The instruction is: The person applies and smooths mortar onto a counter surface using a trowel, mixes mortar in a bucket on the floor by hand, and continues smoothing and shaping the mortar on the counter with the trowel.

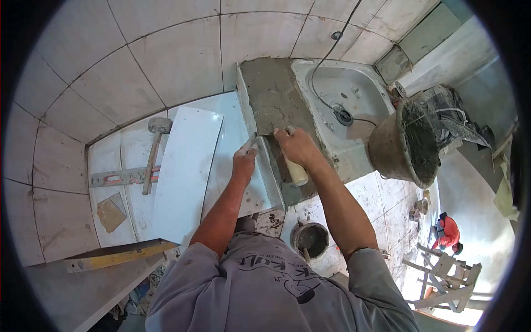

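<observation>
Wet grey mortar [271, 91] covers a strip of counter between the white tiles and a sink [354, 91]. My right hand [296, 145] is closed round a tool with a pale, thick handle [297, 174]; its far end lies against the mortar. To the left, my left hand [244, 160] is at the raised tile edge of the strip, its fingers together around a small thin grey piece [252, 140] that I cannot make out clearly.
A mortar-filled bucket [387, 146] stands right of the sink. A mallet [152, 157], a level [130, 176] and a loose white tile [185, 171] lie left. Below is a small bucket [311, 240]. A person in red [449, 232] crouches near a wooden stand [448, 279].
</observation>
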The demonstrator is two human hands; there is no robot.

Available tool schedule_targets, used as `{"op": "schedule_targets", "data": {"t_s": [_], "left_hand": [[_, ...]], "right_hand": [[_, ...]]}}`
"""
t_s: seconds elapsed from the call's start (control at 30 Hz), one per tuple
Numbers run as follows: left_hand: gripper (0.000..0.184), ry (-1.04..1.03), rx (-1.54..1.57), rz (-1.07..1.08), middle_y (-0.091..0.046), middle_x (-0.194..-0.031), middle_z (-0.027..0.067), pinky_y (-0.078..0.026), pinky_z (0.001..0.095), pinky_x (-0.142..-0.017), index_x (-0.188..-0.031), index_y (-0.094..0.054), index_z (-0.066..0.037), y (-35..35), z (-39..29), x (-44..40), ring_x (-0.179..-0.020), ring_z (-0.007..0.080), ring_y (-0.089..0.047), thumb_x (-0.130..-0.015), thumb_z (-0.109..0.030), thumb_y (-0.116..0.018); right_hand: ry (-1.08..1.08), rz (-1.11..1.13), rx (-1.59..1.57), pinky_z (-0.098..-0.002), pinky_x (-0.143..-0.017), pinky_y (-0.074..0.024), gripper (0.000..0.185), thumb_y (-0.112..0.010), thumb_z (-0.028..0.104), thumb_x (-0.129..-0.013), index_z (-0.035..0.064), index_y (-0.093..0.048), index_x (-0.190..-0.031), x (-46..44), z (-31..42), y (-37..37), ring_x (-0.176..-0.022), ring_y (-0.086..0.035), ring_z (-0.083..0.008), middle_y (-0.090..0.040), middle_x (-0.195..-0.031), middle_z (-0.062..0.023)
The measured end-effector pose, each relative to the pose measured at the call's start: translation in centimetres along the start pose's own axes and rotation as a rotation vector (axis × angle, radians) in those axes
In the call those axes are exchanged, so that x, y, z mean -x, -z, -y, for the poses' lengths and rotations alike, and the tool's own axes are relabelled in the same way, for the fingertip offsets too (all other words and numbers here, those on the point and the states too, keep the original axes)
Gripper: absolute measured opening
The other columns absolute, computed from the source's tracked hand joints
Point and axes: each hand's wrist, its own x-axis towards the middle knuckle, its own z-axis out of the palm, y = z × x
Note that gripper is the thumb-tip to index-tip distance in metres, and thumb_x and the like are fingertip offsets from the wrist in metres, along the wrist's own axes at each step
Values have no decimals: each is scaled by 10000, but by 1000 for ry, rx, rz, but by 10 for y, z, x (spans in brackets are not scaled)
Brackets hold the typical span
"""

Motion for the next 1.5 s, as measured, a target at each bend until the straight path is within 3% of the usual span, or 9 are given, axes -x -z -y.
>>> {"op": "schedule_targets", "data": {"t_s": [0.17,0.3,0.47,0.57,0.67,0.77,0.93,1.17,1.5], "left_hand": [[450,47,-11,31,-572,-946,-16,-405,195,-669,-1383,-472,-60,15,18,31,-772,44,-467,-956,-196,-517],[439,29,36,50,-476,-821,-55,-333,189,-568,-1375,-487,-74,31,35,61,-660,34,-335,-967,-232,-517],[503,185,44,154,-557,-1192,50,-397,251,-793,-1417,-419,-68,52,34,104,-966,126,-521,-977,-294,-504],[523,255,61,174,-476,-1361,86,-376,310,-902,-1434,-389,-72,73,37,122,-1162,194,-488,-974,-292,-504],[518,310,104,120,-494,-1340,83,-384,323,-919,-1428,-399,-76,84,39,132,-1168,195,-491,-976,-310,-495],[513,342,55,123,-501,-1336,88,-392,345,-938,-1418,-411,-69,89,13,134,-1170,202,-494,-980,-326,-478],[586,345,108,170,-485,-1369,120,-391,385,-970,-1422,-386,-47,107,8,102,-1223,235,-478,-983,-432,-433],[772,390,136,305,-350,-1474,182,-295,418,-1086,-1455,-274,2,125,-10,26,-1339,305,-375,-965,-592,-320],[926,417,199,589,-238,-1515,227,-78,471,-1152,-1464,-215,33,80,-37,-67,-1422,339,-183,-912,-711,-193]], "right_hand": [[-71,-25,176,-469,-969,-425,541,-456,386,-919,-119,-619,-1025,20,12,-19,-1082,-560,-462,-580,-1090,-355],[5,-42,272,-463,-978,-424,543,-463,394,-912,-112,-634,-1012,32,-24,-36,-1077,-563,-461,-588,-1086,-347],[-145,-102,178,-465,-977,-422,553,-484,401,-899,-120,-631,-1011,131,-18,-31,-1081,-560,-463,-586,-1086,-349],[-171,-178,134,-474,-952,-430,547,-497,400,-892,-111,-616,-1044,172,-31,-38,-1058,-568,-468,-593,-1073,-345],[-151,-333,40,-484,-928,-429,522,-513,405,-886,-88,-609,-1031,186,-34,-39,-1033,-563,-490,-598,-1048,-347],[-45,-571,-144,-438,-697,-514,327,-555,285,-885,-38,-565,-936,184,-23,-37,-756,-658,-332,-640,-812,-218],[46,-306,-1295,-324,-479,-488,278,-652,190,-852,15,-471,-968,161,17,-63,-563,-627,-191,-598,-726,-110],[-105,-844,-242,-496,-712,-507,386,-618,302,-858,-9,-501,-1056,80,30,-181,-772,-606,-457,-598,-830,-208],[-332,-958,-197,-489,-774,-500,561,-688,183,-803,-39,-384,-1218,-4,16,-236,-927,-569,-465,-447,-1110,-259]]}}
